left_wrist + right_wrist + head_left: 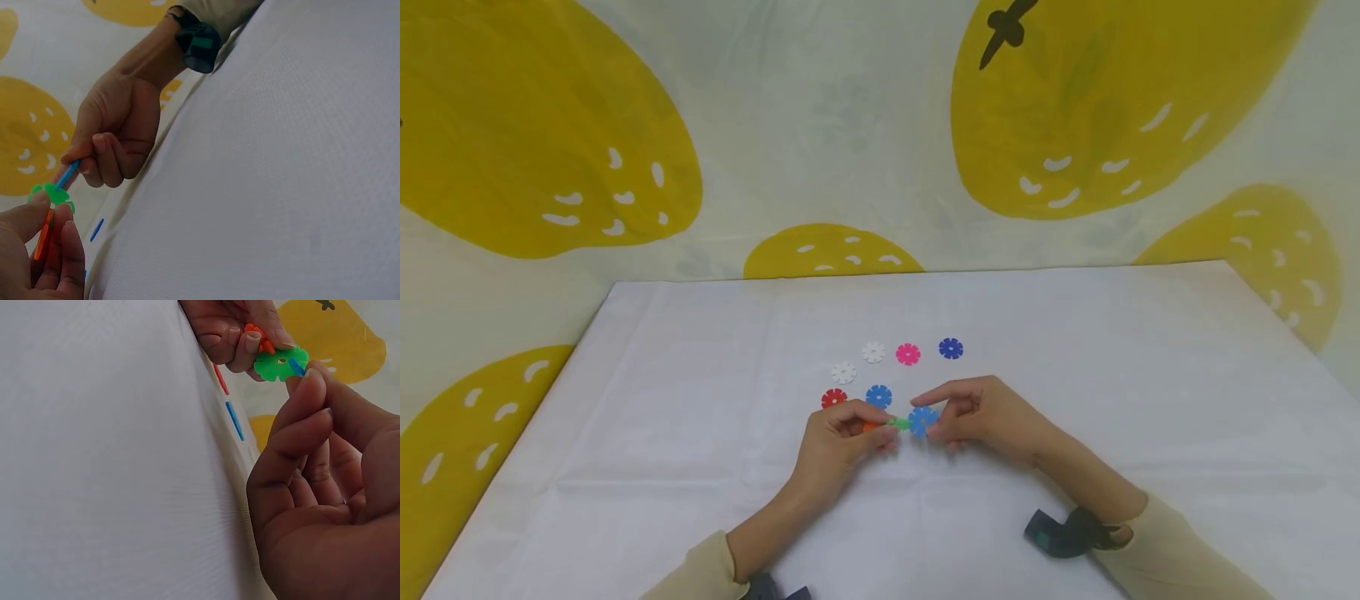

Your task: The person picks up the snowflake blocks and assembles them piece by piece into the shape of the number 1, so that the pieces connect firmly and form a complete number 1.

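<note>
My left hand [842,442] pinches an orange disc [42,237] and a green notched disc [281,364] that are joined. The green disc stands at an angle to the orange one, between thumb and fingers. My right hand [992,421] pinches a light blue notched disc [922,422] by its edge, between thumb and index finger. The blue disc meets the green disc's edge at a crossing angle; how deep it sits in a notch I cannot tell. In the left wrist view the blue disc [67,175] shows edge-on.
Behind the hands, flat on the white table [700,375], lie a red disc [833,398], a blue disc [878,396], two white discs [843,372], a pink disc [907,354] and a dark blue disc [951,348]. A patterned cloth [820,150] hangs behind.
</note>
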Tool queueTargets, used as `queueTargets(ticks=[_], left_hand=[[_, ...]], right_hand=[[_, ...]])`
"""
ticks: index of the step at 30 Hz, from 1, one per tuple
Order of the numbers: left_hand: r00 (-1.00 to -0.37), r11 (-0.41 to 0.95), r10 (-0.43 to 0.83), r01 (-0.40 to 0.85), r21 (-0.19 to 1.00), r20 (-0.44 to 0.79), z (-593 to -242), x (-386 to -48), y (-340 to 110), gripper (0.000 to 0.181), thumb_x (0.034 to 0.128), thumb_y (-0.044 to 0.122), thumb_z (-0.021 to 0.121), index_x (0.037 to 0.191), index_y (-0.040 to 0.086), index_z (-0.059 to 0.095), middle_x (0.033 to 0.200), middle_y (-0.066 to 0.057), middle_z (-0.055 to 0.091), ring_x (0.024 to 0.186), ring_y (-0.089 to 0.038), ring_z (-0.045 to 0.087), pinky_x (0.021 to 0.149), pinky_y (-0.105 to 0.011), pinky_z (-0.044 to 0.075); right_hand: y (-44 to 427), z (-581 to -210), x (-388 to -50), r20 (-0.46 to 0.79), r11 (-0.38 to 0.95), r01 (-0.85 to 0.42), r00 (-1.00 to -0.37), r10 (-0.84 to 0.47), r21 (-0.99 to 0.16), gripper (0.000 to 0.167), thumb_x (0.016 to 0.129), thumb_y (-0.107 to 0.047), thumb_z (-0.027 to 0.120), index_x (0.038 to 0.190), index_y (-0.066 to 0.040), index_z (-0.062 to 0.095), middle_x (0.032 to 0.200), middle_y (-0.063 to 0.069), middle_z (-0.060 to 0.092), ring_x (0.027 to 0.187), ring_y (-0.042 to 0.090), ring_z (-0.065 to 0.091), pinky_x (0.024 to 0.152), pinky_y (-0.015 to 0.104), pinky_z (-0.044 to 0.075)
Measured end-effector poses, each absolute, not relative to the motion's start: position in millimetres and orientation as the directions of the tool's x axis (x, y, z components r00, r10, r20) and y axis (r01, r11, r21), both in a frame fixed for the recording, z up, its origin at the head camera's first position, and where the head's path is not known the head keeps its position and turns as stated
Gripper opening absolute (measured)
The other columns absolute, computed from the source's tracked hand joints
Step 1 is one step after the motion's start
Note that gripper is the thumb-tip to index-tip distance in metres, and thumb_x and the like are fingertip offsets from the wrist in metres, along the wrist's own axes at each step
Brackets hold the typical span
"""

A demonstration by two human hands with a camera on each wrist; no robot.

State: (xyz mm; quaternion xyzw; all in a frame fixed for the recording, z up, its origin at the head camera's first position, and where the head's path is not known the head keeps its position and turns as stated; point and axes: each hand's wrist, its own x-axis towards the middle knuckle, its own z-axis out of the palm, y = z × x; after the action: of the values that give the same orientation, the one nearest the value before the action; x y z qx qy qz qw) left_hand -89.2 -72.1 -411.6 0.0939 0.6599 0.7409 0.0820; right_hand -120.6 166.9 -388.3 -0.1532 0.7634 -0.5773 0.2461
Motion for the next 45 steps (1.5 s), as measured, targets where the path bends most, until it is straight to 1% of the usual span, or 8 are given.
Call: queueTargets(ticks=[9, 16, 20, 26, 28, 32, 37, 45], left_hand=[[-0.96, -0.096, 0.275, 0.025, 0.995, 0.051, -412.6, -89.9, -73.1, 0.013, 0.0792, 0.002, 0.076, 0.089, -0.006, 0.071, 0.088, -0.017, 0.068, 0.07, -0.028, 0.067, 0.071, -0.031, 0.056], [-0.947, -0.145, 0.305, 0.058, 0.988, 0.1, -416.6, -88.2, -72.0, 0.011, 0.0796, -0.001, 0.075, 0.086, -0.008, 0.069, 0.086, -0.019, 0.068, 0.07, -0.029, 0.068, 0.072, -0.037, 0.056], [-0.948, -0.103, 0.298, 0.088, 0.991, 0.115, -416.4, -86.4, -71.0, 0.009, 0.0805, 0.001, 0.075, 0.084, -0.006, 0.07, 0.084, -0.018, 0.069, 0.068, -0.031, 0.067, 0.071, -0.033, 0.056], [-0.947, -0.068, 0.301, 0.093, 0.993, 0.109, -416.0, -84.8, -71.2, 0.006, 0.08, 0.003, 0.076, 0.082, -0.001, 0.072, 0.081, -0.013, 0.07, 0.067, -0.028, 0.067, 0.069, -0.03, 0.056], [-0.945, -0.078, 0.307, 0.09, 0.993, 0.11, -416.2, -85.1, -71.4, 0.003, 0.0803, 0.0, 0.074, 0.081, -0.001, 0.071, 0.08, -0.012, 0.07, 0.067, -0.027, 0.067, 0.069, -0.03, 0.056], [-0.94, -0.087, 0.317, 0.102, 0.991, 0.125, -416.8, -85.1, -71.6, 0.006, 0.08, -0.007, 0.071, 0.081, -0.002, 0.071, 0.08, -0.012, 0.07, 0.066, -0.027, 0.067, 0.068, -0.031, 0.056], [-0.932, -0.093, 0.329, 0.125, 0.988, 0.149, -417.1, -85.0, -71.7, 0.003, 0.0799, -0.004, 0.073, 0.081, -0.005, 0.07, 0.08, -0.019, 0.068, 0.066, -0.027, 0.068, 0.067, -0.032, 0.056], [-0.926, -0.091, 0.339, 0.144, 0.985, 0.167, -417.0, -84.5, -71.7, 0.004, 0.0789, -0.005, 0.073, 0.08, -0.005, 0.07, 0.08, -0.018, 0.068, 0.065, -0.027, 0.067, 0.065, -0.03, 0.056]], right_hand=[[165.8, -392.4, -120.6, -0.185, 0.24, 0.054, -0.803, -0.566, -0.969, 0.03, 0.085, -0.01, 0.072, 0.114, -0.007, 0.069, 0.075, 0.016, 0.065, 0.067, 0.033, 0.064, 0.068, 0.031, 0.055], [166.9, -396.5, -118.9, -0.189, 0.234, 0.062, -0.798, -0.572, -0.97, 0.029, 0.086, -0.011, 0.07, 0.115, -0.007, 0.068, 0.075, 0.016, 0.065, 0.067, 0.033, 0.064, 0.068, 0.031, 0.055], [166.3, -397.2, -117.8, -0.194, 0.24, 0.064, -0.8, -0.568, -0.969, 0.03, 0.087, -0.014, 0.07, 0.116, -0.006, 0.068, 0.074, 0.016, 0.065, 0.067, 0.032, 0.063, 0.068, 0.031, 0.054], [165.2, -397.8, -117.2, -0.188, 0.23, 0.062, -0.793, -0.579, -0.971, 0.029, 0.086, -0.011, 0.071, 0.115, -0.005, 0.068, 0.072, 0.016, 0.064, 0.063, 0.027, 0.061, 0.066, 0.028, 0.052], [165.1, -397.6, -117.3, -0.177, 0.219, 0.055, -0.789, -0.588, -0.974, 0.029, 0.086, -0.009, 0.07, 0.115, -0.003, 0.068, 0.071, 0.016, 0.063, 0.061, 0.026, 0.06, 0.065, 0.027, 0.052], [165.0, -397.0, -117.1, -0.167, 0.206, 0.051, -0.783, -0.599, -0.977, 0.03, 0.086, -0.006, 0.069, 0.115, 0.0, 0.067, 0.07, 0.016, 0.062, 0.06, 0.027, 0.06, 0.066, 0.027, 0.053], [164.8, -396.4, -116.5, -0.185, 0.227, 0.059, -0.788, -0.587, -0.972, 0.028, 0.085, -0.007, 0.07, 0.113, -0.001, 0.069, 0.071, 0.017, 0.064, 0.06, 0.028, 0.061, 0.066, 0.028, 0.054], [164.8, -396.9, -116.4, -0.209, 0.264, 0.063, -0.795, -0.57, -0.962, 0.021, 0.084, -0.009, 0.072, 0.105, -0.009, 0.073, 0.075, 0.015, 0.068, 0.059, 0.026, 0.06, 0.061, 0.027, 0.051]])
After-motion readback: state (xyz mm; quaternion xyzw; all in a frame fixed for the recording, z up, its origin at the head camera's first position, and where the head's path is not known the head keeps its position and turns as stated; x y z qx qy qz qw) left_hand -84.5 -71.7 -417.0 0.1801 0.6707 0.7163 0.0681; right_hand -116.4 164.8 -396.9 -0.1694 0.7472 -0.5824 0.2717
